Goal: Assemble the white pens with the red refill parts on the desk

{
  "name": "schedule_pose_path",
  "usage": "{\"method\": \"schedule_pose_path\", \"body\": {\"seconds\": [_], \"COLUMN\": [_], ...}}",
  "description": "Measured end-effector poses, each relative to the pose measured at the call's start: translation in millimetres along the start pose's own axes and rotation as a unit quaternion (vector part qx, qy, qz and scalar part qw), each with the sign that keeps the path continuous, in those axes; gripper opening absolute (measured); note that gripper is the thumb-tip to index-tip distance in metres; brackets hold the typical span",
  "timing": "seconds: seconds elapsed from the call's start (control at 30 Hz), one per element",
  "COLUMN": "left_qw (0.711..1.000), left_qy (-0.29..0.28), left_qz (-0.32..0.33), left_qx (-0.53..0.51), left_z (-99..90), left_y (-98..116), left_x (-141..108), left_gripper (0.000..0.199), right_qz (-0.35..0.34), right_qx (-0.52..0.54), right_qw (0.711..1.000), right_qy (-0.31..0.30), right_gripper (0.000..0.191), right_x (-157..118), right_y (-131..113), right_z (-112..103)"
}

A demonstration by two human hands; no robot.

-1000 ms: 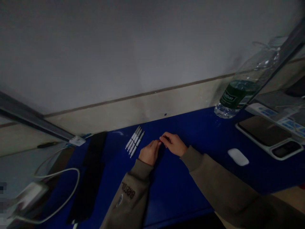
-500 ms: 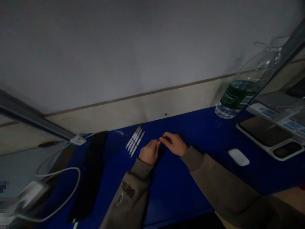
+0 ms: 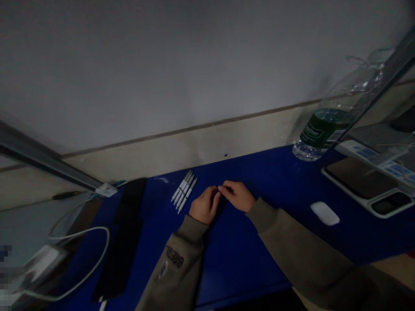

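Over the blue tabletop (image 3: 240, 259), my left hand (image 3: 205, 204) and my right hand (image 3: 237, 195) meet at their fingertips. Both hands have their fingers bent in a pinch. Whatever sits between the fingertips, if anything, is too small and dark to make out. Just left of my left hand lie several white pens (image 3: 184, 192), side by side in a slanted row with their grey tips toward the wall.
A large clear bottle (image 3: 319, 129) with a green label stands by the wall. At right are a white mouse-shaped object (image 3: 325, 213) and a scale (image 3: 363, 181). Dark flat slabs (image 3: 119, 255) and a white cable (image 3: 105, 246) lie at left.
My left fingers have lifted and shifted slightly, with a wider gap between thumb and forefinger. My right hand stays almost where it was; the pens have not moved.
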State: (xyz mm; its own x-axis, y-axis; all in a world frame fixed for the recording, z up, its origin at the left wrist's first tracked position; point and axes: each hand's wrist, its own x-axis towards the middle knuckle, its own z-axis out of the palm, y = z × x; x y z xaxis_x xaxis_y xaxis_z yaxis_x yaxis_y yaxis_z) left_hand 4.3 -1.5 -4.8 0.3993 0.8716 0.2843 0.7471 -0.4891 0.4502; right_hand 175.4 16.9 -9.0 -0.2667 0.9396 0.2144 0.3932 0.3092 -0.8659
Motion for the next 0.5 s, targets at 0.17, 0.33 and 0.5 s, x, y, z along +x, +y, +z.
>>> {"method": "schedule_pose_path", "body": {"seconds": [0.17,0.33,0.5], "left_qw": [0.999,0.998,1.000], "left_qy": [-0.016,-0.006,-0.002], "left_qz": [0.025,-0.013,-0.005], "left_qx": [0.020,0.056,0.003], "left_z": [2.0,3.9,-0.9], "left_y": [-1.3,-5.2,1.8], "left_x": [-0.4,-0.1,-1.4], "left_gripper": [0.026,0.032,0.026], "right_qz": [0.013,-0.017,-0.007], "right_qx": [-0.010,0.040,-0.002], "right_qw": [1.000,0.999,1.000], "right_qy": [0.012,-0.022,-0.002], "right_gripper": [0.044,0.027,0.038], "right_x": [0.5,-0.5,0.0], "right_y": [2.9,-2.1,0.3], "right_z": [0.8,-1.0,0.5]}}
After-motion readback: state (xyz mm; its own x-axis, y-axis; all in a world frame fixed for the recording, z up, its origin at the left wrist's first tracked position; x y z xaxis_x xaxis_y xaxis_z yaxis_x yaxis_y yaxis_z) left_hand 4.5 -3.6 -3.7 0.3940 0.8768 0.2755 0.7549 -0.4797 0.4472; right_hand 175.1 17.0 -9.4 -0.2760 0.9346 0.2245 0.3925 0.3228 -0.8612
